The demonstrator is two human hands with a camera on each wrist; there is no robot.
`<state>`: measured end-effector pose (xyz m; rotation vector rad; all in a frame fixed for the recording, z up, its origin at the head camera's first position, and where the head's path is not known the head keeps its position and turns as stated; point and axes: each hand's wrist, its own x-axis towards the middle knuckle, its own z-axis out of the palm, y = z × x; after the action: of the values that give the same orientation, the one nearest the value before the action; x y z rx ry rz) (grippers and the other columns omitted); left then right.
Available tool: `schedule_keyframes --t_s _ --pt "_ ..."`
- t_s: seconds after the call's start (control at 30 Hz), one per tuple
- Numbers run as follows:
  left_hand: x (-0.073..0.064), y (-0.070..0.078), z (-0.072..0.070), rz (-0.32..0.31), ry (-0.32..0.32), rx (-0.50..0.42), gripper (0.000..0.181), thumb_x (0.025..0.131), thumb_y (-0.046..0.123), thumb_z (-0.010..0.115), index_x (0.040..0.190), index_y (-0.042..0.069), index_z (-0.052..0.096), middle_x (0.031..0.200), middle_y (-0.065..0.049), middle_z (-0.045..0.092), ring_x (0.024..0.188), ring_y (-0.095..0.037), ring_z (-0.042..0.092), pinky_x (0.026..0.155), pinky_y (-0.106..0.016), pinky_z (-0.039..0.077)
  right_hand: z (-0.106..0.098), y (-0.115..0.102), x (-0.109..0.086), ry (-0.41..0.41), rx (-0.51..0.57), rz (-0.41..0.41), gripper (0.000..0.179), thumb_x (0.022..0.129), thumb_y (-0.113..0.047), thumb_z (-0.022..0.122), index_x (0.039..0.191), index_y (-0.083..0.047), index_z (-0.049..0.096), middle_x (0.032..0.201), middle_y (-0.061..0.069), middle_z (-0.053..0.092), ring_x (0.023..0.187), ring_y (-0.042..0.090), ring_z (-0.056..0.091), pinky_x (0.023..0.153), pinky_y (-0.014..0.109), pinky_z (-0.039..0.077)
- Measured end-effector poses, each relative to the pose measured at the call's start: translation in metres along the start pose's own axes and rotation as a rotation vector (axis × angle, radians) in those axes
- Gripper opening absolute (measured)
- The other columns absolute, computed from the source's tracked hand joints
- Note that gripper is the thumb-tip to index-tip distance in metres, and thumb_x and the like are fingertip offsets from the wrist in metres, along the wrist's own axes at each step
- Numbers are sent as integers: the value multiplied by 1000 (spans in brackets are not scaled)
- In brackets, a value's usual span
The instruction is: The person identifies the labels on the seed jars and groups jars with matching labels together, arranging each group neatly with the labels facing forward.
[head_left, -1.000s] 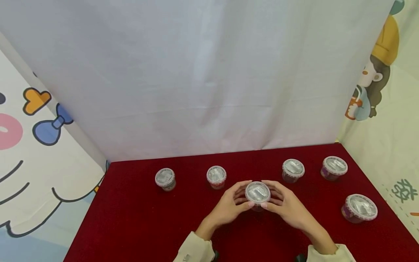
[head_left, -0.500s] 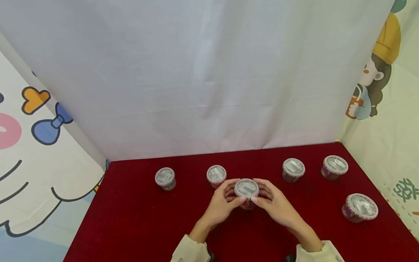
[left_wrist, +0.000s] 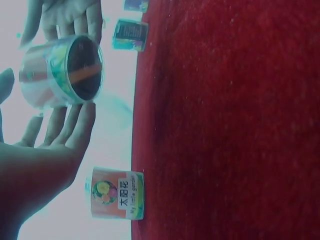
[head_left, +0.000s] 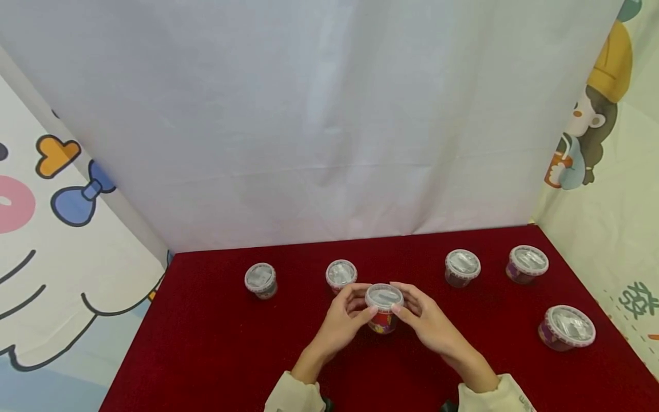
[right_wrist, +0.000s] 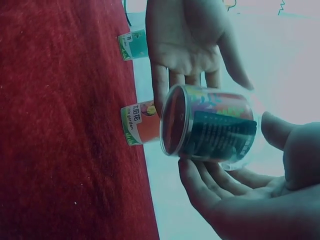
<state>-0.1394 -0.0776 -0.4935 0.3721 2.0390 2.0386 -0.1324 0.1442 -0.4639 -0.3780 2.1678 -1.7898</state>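
Between both hands is a small lidded plastic tub [head_left: 383, 317] with a clear lid and a red and yellow label. My left hand [head_left: 337, 323] holds its left side and my right hand [head_left: 429, 323] its right, thumbs near the lid's front edge and fingers round behind. In the left wrist view the tub [left_wrist: 45, 75] is raised off the cloth, its dark base showing. The right wrist view shows the tub's [right_wrist: 220, 127] dark green printed panel. Just behind the left fingers stands another tub [head_left: 341, 273], labelled "My little garden" in the left wrist view.
A red cloth [head_left: 216, 343] covers the table. One more lidded tub [head_left: 261, 280] stands at the back left. On the right are a tub [head_left: 461, 268], a tub [head_left: 526, 264] near the back corner and a wider tub [head_left: 566, 327] near the edge. A white curtain [head_left: 309, 143] hangs behind.
Both hands have lifted the tub and carried it left, near the back middle tub. It now leans so that its front label shows. The other tubs stay put.
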Motion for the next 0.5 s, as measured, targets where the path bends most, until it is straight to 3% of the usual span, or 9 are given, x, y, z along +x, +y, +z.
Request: schedule_keyframes --t_s 0.2,0.5 --pt "-3 4 -4 -20 -21 12 51 106 20 67 151 3 51 143 -19 62 126 -27 62 95 -28 55 1 -1 0 -29 21 14 57 113 -19 53 161 5 34 162 30 41 151 46 37 118 50 43" --pt "-4 9 0 -6 82 37 50 103 16 71 147 -1 53 131 -19 66 115 -23 66 88 -22 56 13 -2 2 50 46 61 58 110 -19 60 159 0 37 156 26 47 142 39 51 108 33 50"
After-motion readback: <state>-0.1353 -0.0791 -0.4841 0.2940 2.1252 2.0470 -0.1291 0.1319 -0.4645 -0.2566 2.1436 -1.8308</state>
